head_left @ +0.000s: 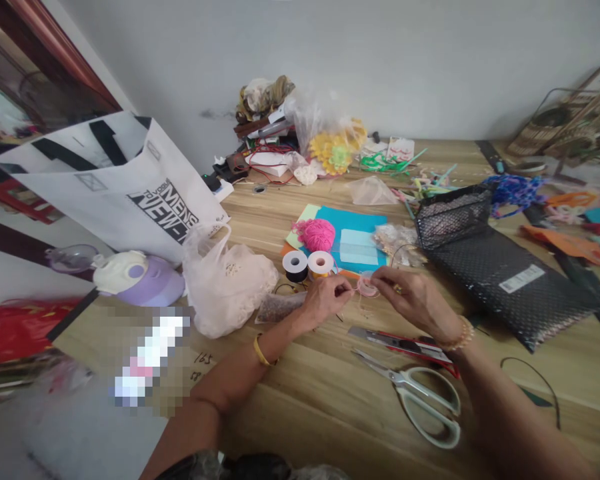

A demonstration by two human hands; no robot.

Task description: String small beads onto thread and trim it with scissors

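My left hand [327,299], with a yellow bangle at the wrist, is closed in a pinch on the end of a thin pinkish thread. My right hand [414,297], wearing a ring and a beaded bracelet, pinches a small clear and pink coil [367,285], which looks like a roll of thread. Both hands are just above the table, a short gap apart. Behind the left hand stand a black thread spool [295,267] and a yellow thread spool [321,264], with a ball of pink yarn [319,235] beyond them. A flat clear packet [280,308] lies beside the left forearm.
White-handled scissors [427,400] and a red utility knife [410,347] lie near my right forearm. A black bubble mailer [500,273] is at right. A white plastic bag [230,287], purple-lidded bottle [140,277] and large white shopping bag [125,180] stand at left.
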